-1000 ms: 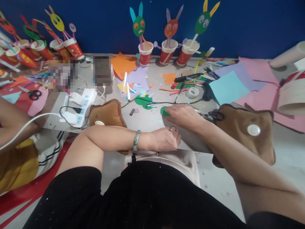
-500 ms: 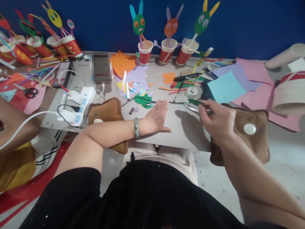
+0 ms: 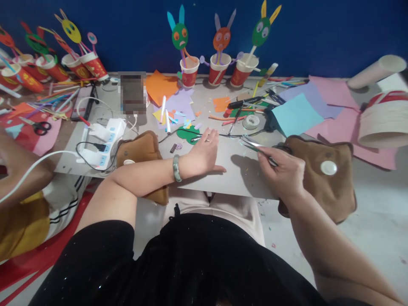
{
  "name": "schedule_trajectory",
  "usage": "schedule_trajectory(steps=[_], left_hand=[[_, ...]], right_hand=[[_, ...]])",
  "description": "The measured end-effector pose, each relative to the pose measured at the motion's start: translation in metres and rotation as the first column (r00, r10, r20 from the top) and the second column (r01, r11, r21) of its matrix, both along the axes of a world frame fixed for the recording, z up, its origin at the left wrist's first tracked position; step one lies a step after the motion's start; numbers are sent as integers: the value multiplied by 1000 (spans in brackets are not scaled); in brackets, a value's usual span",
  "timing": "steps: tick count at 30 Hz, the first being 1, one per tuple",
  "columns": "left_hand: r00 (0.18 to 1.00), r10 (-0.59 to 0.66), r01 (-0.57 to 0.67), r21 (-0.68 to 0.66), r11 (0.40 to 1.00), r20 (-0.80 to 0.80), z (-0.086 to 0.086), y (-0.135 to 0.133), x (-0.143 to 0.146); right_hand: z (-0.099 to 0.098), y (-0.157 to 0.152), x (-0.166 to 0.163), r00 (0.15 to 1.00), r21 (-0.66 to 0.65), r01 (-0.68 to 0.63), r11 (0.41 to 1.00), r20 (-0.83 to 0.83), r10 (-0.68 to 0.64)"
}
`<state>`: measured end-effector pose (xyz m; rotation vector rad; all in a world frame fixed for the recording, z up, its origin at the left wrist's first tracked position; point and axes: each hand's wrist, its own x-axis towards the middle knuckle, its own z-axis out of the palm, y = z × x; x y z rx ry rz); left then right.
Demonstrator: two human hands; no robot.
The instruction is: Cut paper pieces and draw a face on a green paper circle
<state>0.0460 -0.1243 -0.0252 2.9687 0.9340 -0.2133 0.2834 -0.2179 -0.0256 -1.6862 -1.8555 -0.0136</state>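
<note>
My left hand (image 3: 204, 151) rests over the grey table (image 3: 236, 178), fingers stretched out flat and thumb apart, holding nothing. Just beyond its fingers lie a dark cord and a green paper shape (image 3: 186, 133). On the right, my right hand (image 3: 283, 170) is closed in a pinch on a small green paper piece (image 3: 260, 148), now seen nearly edge-on. A shiny metal blade (image 3: 250, 143), apparently of scissors, shows beside the paper; whether the hand touches it I cannot tell. Under my right forearm is a brown cushion-like pouch (image 3: 331, 182) with a white button.
Paper cups with paper-faced figures (image 3: 219, 70) stand along the blue wall. A roll of tape (image 3: 251, 122), pens and coloured paper (image 3: 298, 114) lie behind my hands. At left are a power strip (image 3: 110, 138), a tan pouch (image 3: 140, 146) and another person's arm (image 3: 22, 170).
My right hand has shifted slightly left and down, and the green paper piece in it has turned from showing its face to nearly edge-on. My left hand stays flat.
</note>
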Motion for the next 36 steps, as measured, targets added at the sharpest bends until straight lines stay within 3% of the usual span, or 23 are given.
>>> schedule_trajectory(steps=[3,6,10,13,17,21,25,28,32,34,36], left_hand=[[978,-207,208,-29,978,33,-3,-8,-5],[991,-130,130,24,991,8,-4,-15,-7],[1000,7,-6,193,981,-8,-2,-26,-3],[997,-55,67,250,966,-55,-1,-41,1],[994,-98,105,238,966,-39,0,-57,2],[989,-131,141,156,978,-74,4,-56,2],[979,-181,188,74,979,-92,12,-53,1],[975,-207,211,42,977,-84,16,-51,0],[973,-222,226,56,972,-67,15,-48,1],[969,-236,241,65,968,-78,13,-47,2],[965,-252,257,63,964,-78,12,-45,3]], right_hand=[[-7,9,-9,992,-43,-55,998,111,59],[-13,19,-21,965,-92,-110,990,227,129],[-18,25,-40,912,-186,-189,964,332,242],[-20,24,-51,875,-238,-240,941,367,316],[-23,20,-52,846,-215,-277,936,408,344],[-19,21,-40,837,-247,-343,907,358,414],[-3,34,-20,833,-322,-472,821,141,534],[13,56,-2,890,-302,-403,864,89,447],[36,91,23,975,-322,-88,943,168,148],[44,105,32,982,-341,95,935,188,-31],[49,114,37,975,-331,178,927,184,-121]])
